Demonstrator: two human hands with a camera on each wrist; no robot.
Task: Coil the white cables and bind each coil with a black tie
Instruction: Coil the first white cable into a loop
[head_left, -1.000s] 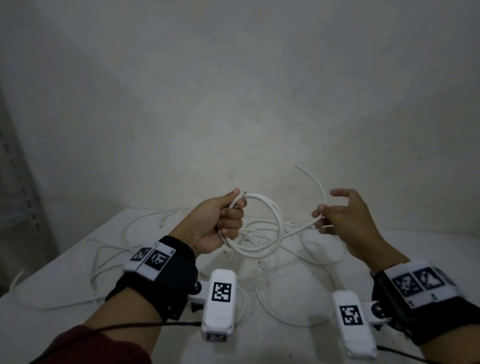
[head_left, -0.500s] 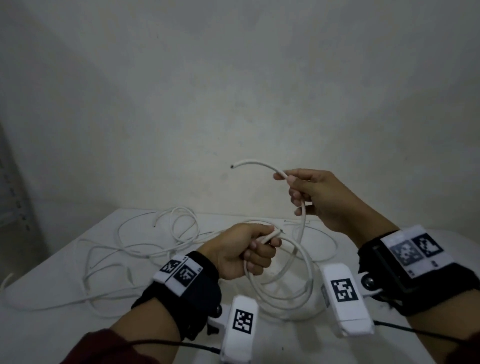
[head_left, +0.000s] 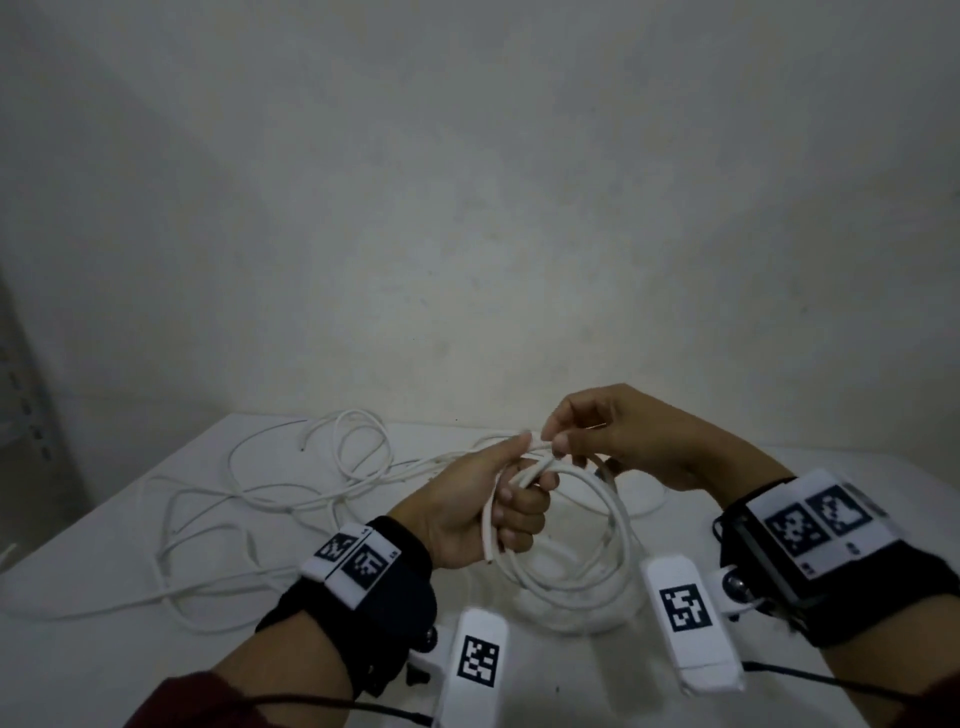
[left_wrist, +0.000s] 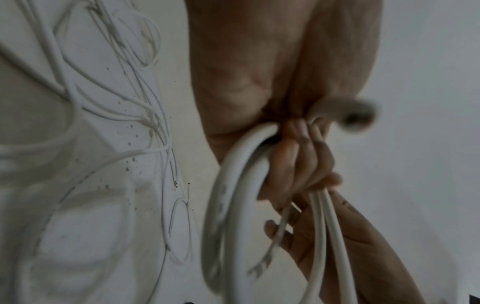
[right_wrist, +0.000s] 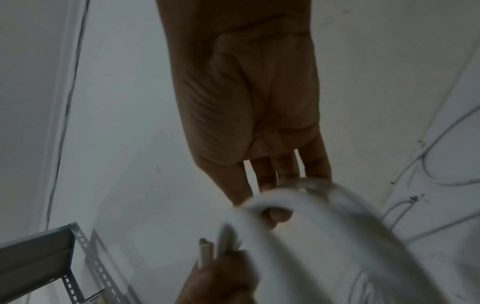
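Note:
My left hand (head_left: 511, 506) grips a coil of white cable (head_left: 597, 566) that hangs in loops above the table. Its fingers (left_wrist: 301, 156) are curled round the bunched strands. A short cut end (head_left: 488, 540) sticks out below the fist. My right hand (head_left: 558, 441) is just above and right of the left thumb, and pinches the free end of the same cable (head_left: 537, 445) against the top of the coil. The right wrist view shows the cable (right_wrist: 298, 203) blurred across my fingertips. No black tie shows in any view.
Several loose white cables (head_left: 311, 483) lie tangled over the left and back of the white table (head_left: 104, 649). A bare wall stands close behind. The corner of a grey metal shelf (right_wrist: 39, 257) is to the left.
My right hand has come down from its raised position, bringing the cable's free end to the top of the left fist. One more loop has closed on the coil.

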